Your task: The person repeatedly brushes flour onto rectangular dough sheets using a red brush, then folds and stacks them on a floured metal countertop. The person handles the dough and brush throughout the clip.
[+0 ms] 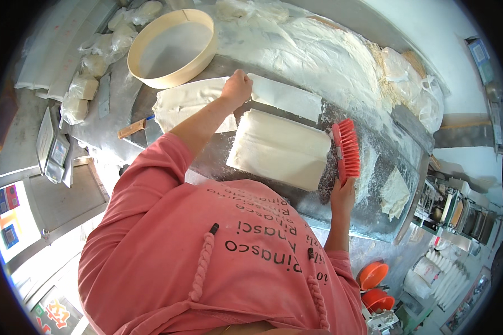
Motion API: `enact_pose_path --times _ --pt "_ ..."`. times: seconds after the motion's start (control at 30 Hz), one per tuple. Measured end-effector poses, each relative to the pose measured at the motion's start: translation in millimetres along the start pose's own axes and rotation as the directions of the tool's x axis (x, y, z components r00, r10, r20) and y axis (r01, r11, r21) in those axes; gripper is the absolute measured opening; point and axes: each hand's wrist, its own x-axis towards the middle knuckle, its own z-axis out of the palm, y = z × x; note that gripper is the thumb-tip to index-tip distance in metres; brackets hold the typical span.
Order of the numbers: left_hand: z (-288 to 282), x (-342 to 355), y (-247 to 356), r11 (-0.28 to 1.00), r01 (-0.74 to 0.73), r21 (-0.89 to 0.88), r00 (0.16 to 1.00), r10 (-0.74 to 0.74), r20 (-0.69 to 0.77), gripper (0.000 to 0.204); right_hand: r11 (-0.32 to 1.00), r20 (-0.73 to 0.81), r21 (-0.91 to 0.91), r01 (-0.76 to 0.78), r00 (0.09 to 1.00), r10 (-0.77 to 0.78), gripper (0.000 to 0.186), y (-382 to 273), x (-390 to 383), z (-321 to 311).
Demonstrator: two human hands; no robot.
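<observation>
My right hand (342,196) grips a red brush (347,149) by its lower end, with its bristles facing right. The brush stands beside the right end of a folded stack of pale dough sheets (279,149) on the floury worktop. My left hand (237,88) is closed above the gap between two more pieces: a dough sheet (193,99) on the left and a long dough strip (288,96) on the right. Whatever its fingers may pinch is hidden. Loose flour lies around the stack.
A round wooden sieve (205,51) stands at the far left. A wooden-handled scraper (133,128) lies left of the dough. A flour heap (324,47) spreads across the back. Dough scraps (394,192) lie at right, and a scale (56,148) stands at left.
</observation>
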Motion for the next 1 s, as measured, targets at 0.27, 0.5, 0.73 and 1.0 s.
enact_pose_path --times 0.27,0.5,0.73,1.0 --pt "-19 6 24 0.988 0.009 -0.155 0.997 0.004 0.080 0.017 0.801 -0.323 0.115 0.587 0.785 -0.528 0.041 -80 53 18" --pt "-43 -4 71 0.802 0.287 -0.524 0.938 -0.124 0.324 0.025 0.747 -0.326 0.104 0.657 0.732 -0.598 0.049 -216 102 75" --pt "-56 4 57 0.680 0.375 -0.630 0.905 -0.121 0.409 0.020 0.853 -0.144 -0.147 0.501 0.843 -0.519 0.020 -158 166 71" --pt "-84 -48 70 0.747 0.106 -0.657 0.953 0.113 0.282 0.020 0.643 -0.391 0.134 0.754 0.636 -0.665 0.017 -117 131 -41"
